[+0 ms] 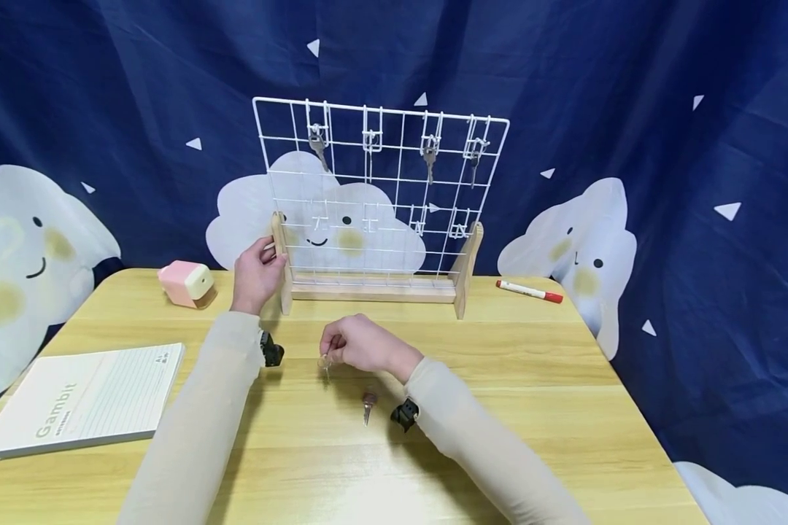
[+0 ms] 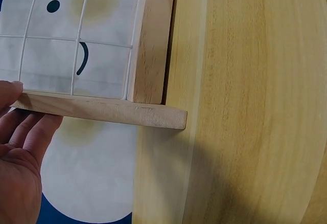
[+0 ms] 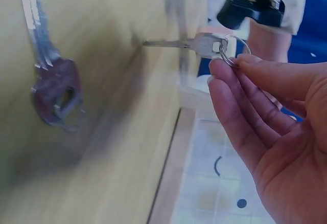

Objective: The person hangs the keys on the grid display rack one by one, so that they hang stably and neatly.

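My left hand (image 1: 256, 277) grips the left wooden post (image 2: 102, 109) of a white wire grid rack (image 1: 381, 177), thumb on one side and fingers on the other. Over the table in front of the rack, my right hand (image 1: 362, 344) pinches the ring of a silver key (image 3: 204, 45) between thumb and forefinger. The key's blade hangs down from the ring. A second key (image 1: 368, 407), with a reddish-brown head and a small ring, lies on the table near my right wrist. Several keys (image 1: 430, 159) hang from the rack's upper hooks; its lower hooks (image 1: 417, 222) hold none.
A white notebook (image 1: 98, 394) lies at the left of the wooden table (image 1: 532, 437). Behind it stands a pink and cream box-shaped object (image 1: 187, 283). A red-and-white marker (image 1: 529, 292) lies at the back right. A dark blue curtain (image 1: 597, 87) hangs behind.
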A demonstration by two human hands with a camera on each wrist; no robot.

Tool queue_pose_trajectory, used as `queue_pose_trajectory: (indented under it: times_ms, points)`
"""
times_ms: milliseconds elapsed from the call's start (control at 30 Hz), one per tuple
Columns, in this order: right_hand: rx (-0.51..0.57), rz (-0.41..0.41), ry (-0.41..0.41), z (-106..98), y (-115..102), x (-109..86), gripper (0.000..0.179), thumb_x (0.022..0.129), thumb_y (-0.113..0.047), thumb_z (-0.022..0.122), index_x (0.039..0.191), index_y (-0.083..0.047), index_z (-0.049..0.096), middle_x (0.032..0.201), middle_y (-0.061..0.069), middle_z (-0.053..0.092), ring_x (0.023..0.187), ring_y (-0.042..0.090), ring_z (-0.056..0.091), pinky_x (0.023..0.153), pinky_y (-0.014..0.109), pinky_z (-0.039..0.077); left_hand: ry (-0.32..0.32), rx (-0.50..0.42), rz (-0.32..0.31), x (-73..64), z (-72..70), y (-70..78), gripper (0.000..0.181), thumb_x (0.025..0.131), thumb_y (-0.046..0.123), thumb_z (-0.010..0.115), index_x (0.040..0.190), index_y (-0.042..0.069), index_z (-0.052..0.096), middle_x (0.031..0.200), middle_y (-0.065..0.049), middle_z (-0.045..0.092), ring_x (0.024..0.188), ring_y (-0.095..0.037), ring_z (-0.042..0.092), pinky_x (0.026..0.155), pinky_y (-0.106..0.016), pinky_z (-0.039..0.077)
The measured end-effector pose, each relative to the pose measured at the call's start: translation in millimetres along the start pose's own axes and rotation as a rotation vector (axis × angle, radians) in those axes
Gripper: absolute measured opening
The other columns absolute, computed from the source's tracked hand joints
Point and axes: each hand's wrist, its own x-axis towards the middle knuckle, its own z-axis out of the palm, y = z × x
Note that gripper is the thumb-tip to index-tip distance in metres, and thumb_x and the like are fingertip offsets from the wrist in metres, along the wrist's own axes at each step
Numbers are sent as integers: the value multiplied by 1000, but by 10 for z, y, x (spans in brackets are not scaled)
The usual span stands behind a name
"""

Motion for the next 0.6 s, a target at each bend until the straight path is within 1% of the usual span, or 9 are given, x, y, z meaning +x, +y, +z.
queue_pose_trajectory:
  times_ms: [200, 367, 600]
  points:
    - [53, -20, 44, -139, -23, 17, 9, 87, 5, 69, 91, -3, 69, 82, 1, 69, 75, 7, 62, 73, 16, 52, 8, 4, 9, 10, 4, -19, 44, 96, 5, 61, 139, 0, 52, 126, -24, 60, 118, -31, 59, 99, -36, 49]
    - [90, -30, 70, -205, -21, 26, 7, 89, 4, 68, 93, -1, 69, 84, 2, 69, 77, 9, 63, 73, 19, 53, 10, 1, 11, 4, 3, -11, 43, 96, 5, 61, 138, 1, 53, 126, -23, 61, 117, -31, 59, 99, -36, 49]
    - [83, -44, 146, -259, -9, 39, 7, 90, 1, 69, 94, -4, 70, 83, -3, 67, 78, 7, 62, 74, 19, 53, 6, -6, 6, -6, 2, 5, 43, 96, 4, 60, 139, 0, 53, 126, -24, 60, 117, -31, 59, 99, -36, 49]
